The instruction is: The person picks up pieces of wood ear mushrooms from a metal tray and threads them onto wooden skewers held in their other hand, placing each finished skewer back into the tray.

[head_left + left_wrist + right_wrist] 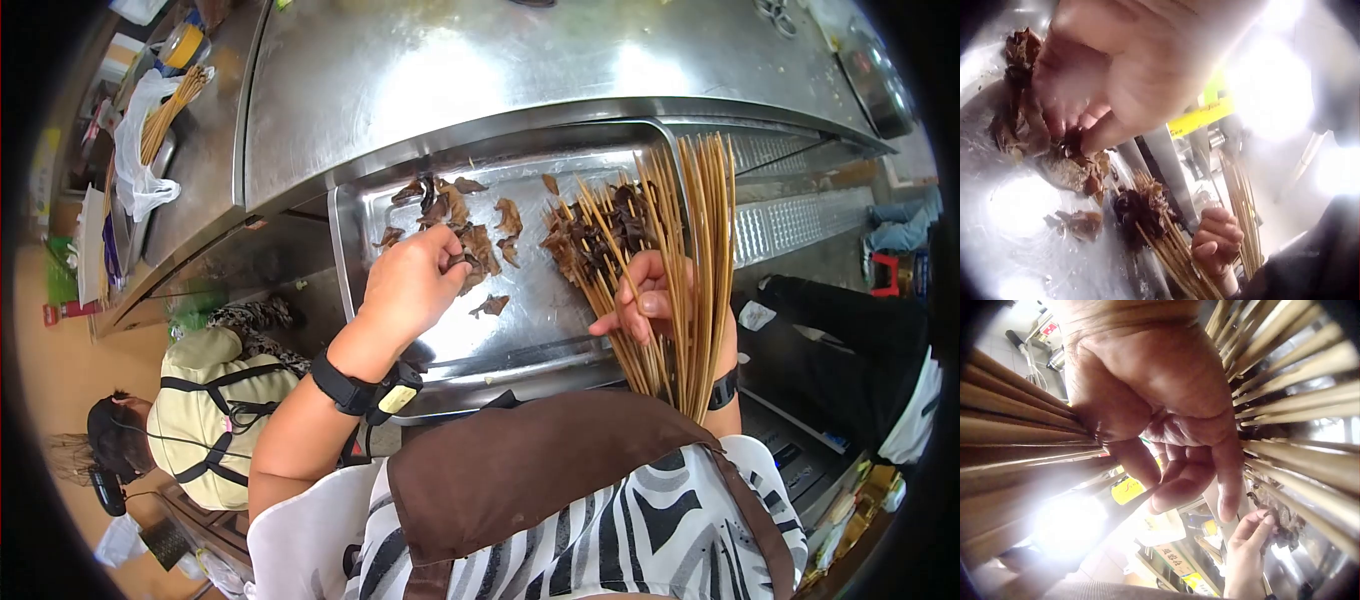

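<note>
Over the metal tray [450,335], my left hand [408,280] pinches a dark piece of wood ear mushroom [465,262] between thumb and fingertips. Loose brown wood ear pieces [490,306] lie about it on the tray. My right hand [645,300] is at the tray's right side, thumb and finger together on a thin bamboo skewer [606,235]. Skewers threaded with wood ear [580,238] lean beside it, their bare ends toward my apron. A bundle of bare bamboo skewers [712,230] stands on the hand's other side. In the right wrist view, sticks flank the right hand [1166,437].
A steel counter [540,60] runs behind the tray. At the far left, more skewers [170,115] lie in a white plastic bag [140,150]. Another person [215,410] is low down on the left. Someone in dark trousers [850,340] is at the right.
</note>
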Demonstrator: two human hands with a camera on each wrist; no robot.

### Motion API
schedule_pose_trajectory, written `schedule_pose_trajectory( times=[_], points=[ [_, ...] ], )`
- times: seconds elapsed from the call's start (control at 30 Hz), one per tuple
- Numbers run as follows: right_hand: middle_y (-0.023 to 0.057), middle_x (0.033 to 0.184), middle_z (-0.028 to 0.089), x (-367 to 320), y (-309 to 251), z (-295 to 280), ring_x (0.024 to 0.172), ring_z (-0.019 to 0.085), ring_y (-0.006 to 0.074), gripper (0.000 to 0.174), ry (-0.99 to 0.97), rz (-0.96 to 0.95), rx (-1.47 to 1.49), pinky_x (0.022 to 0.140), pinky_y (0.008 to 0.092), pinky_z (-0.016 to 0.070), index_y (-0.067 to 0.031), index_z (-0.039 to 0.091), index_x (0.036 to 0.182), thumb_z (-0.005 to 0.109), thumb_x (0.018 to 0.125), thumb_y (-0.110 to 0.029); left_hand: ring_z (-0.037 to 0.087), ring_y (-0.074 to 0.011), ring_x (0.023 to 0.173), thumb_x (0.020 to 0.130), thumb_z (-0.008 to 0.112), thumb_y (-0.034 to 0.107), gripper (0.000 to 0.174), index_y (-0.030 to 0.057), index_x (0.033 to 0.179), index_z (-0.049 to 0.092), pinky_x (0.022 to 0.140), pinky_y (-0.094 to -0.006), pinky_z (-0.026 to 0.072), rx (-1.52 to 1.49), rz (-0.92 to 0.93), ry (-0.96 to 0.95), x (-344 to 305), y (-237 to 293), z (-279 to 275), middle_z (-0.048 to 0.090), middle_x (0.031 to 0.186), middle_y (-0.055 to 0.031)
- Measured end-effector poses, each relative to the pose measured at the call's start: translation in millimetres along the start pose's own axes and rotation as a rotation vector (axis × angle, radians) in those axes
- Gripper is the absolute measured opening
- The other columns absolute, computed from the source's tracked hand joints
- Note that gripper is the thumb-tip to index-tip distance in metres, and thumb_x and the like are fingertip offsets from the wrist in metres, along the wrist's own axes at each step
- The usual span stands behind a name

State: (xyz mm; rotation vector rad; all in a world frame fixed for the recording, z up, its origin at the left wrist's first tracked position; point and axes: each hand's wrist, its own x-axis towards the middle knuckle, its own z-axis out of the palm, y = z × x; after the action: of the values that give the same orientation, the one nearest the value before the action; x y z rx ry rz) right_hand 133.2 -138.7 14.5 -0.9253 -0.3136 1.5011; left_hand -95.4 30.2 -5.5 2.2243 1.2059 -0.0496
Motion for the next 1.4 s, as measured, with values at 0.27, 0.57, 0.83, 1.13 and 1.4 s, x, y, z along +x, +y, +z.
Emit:
schedule_pose_trajectory(
  times=[0.27,0.57,0.83,1.13,1.4],
  points=[
    [0.0101,0.066,0.058,0.5,-0.1,-0.2,0.056,0.06,0.0177,0.023,-0.001,0.023,0.012,0.083,0.0459,0.0569,0.0053,0.059,0.089,0.072,0.078,-0.011,0.067,-0.0153,0.084,0.091,0.05,0.0,0.02,-0.0003,0.107,0.061,0.075,-0.0267,0.0529,-0.997,-0.159,-0.137,-4.9,-15.0,-9.6,0.067,0.095,-0.007],
    [0.0098,0.067,0.058,-0.9,-4.0,2.3,0.059,0.061,0.0177,0.02,0.014,0.074,0.024,0.085,0.0457,0.0551,0.005,0.06,0.09,0.07,0.079,-0.007,0.064,-0.0199,0.09,0.089,0.047,-0.001,0.023,0.0025,0.106,0.062,0.083,-0.0358,0.0516,-1.484,-0.105,-0.143,2.7,-11.1,7.1,0.065,0.097,-0.0085],
    [0.0076,0.068,0.061,0.4,-5.2,-4.3,0.062,0.063,0.0164,0.019,-0.037,0.138,0.03,0.086,0.0417,0.0541,0.0052,0.061,0.095,0.07,0.082,-0.005,0.062,-0.0126,0.088,0.093,0.063,0.007,0.016,0.0016,0.108,0.067,0.072,-0.0272,0.0522,-1.409,-0.064,-0.001,30.3,33.7,15.9,0.067,0.099,-0.0058],
    [0.0064,0.069,0.062,3.2,-7.1,-8.9,0.064,0.063,0.016,0.019,-0.092,0.202,-0.033,0.09,0.0414,0.0524,0.0028,0.063,0.097,0.071,0.084,-0.009,0.066,-0.0137,0.076,0.09,0.065,0.002,0.015,0.0053,0.095,0.051,0.062,-0.0247,0.0539,-1.271,0.032,0.179,43.4,70.6,25.3,0.069,0.089,-0.0115],
    [0.0092,0.074,0.061,2.8,-7.8,-7.9,0.064,0.061,0.0169,0.017,-0.073,0.202,-0.049,0.086,0.0441,0.0547,0.006,0.062,0.094,0.069,0.081,-0.004,0.069,-0.0199,0.075,0.094,0.061,0.006,0.012,0.0054,0.096,0.049,0.063,-0.0291,0.0569,-1.503,0.005,0.134,41.0,85.2,14.1,0.07,0.09,-0.0167]
  ],
)
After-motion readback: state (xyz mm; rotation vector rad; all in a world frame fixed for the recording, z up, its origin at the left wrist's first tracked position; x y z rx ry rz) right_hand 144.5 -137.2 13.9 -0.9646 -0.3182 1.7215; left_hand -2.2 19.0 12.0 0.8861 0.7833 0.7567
